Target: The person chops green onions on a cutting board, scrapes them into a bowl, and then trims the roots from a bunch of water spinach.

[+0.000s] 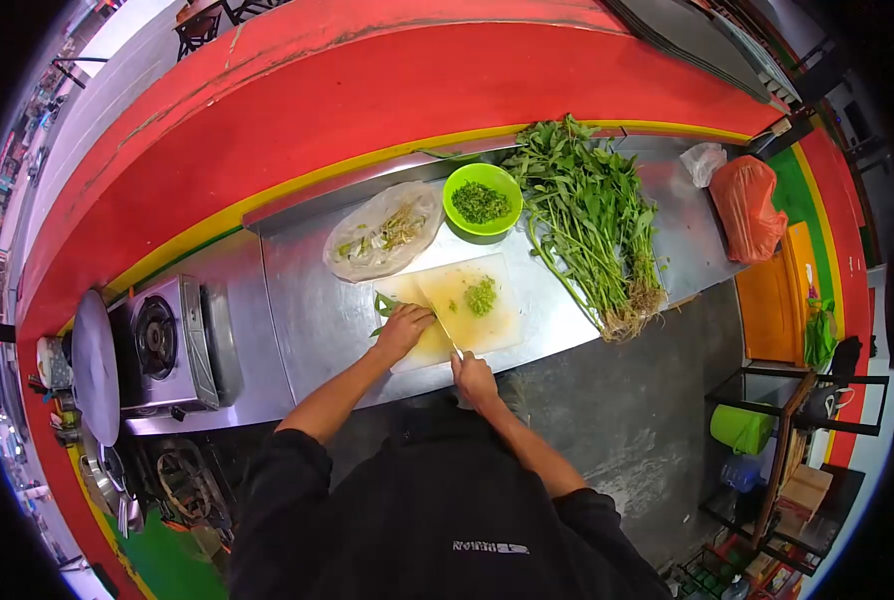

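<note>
On a pale cutting board point(502, 275) my left hand point(405, 330) presses down with curled fingers on some green leafy stems point(384, 303), whose leaves stick out on its left. My right hand point(475, 378) is wrapped round the handle of a knife point(441, 318). The blade points away from me and lies just right of my left fingers. A small heap of chopped greens point(481, 297) sits on the board's right half. Behind the board stands a lime-green bowl point(513, 192) with finely chopped greens in it. Beside it lies a clear plastic bag point(352, 265) holding stem scraps.
Large bunches of leafy greens with roots point(597, 215) lie right of the bowl on the steel counter point(307, 340). Farther right is a red plastic bag point(745, 208). A gas stove point(167, 340) stands left. A low red wall point(387, 110) runs along the back.
</note>
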Available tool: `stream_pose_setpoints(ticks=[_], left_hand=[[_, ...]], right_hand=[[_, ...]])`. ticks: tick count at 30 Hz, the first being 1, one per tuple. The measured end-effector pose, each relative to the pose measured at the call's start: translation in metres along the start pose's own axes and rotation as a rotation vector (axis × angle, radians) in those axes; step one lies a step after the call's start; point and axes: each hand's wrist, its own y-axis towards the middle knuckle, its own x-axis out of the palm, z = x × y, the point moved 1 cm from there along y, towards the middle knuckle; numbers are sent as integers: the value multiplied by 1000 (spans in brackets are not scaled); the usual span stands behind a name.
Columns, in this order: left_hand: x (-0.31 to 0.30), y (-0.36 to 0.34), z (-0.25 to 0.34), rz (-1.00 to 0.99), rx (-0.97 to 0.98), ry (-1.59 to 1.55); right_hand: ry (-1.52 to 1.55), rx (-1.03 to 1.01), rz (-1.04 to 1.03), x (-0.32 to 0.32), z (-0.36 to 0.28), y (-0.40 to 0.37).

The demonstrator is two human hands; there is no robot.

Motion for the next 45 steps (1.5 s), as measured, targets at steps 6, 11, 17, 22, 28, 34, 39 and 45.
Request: stream_pose_setpoints(ticks=[6, 11, 17, 22, 28, 34, 39, 45], left_hand=[[-4, -2, 5, 55, 18, 44], [-3, -4, 7, 50, -5, 3], [-3, -3, 6, 60, 12, -20], [0, -2, 4, 61, 35, 12], [-5, -1, 10, 39, 35, 124], [-13, -4, 11, -13, -8, 93], [-6, -7, 5, 21, -12, -11], [-7, -8, 6, 1, -23, -82]], right_hand=[[30, -14, 16, -1, 1, 3], [105, -1, 23, -7, 3, -4], [116, -70, 30, 7, 13, -7], [56, -89, 97, 12, 13, -6], [19, -61, 51, -1, -3, 0], [121, -40, 39, -1, 1, -3], [153, -73, 48, 0, 3, -9], [159, -66, 29, -3, 1, -11]])
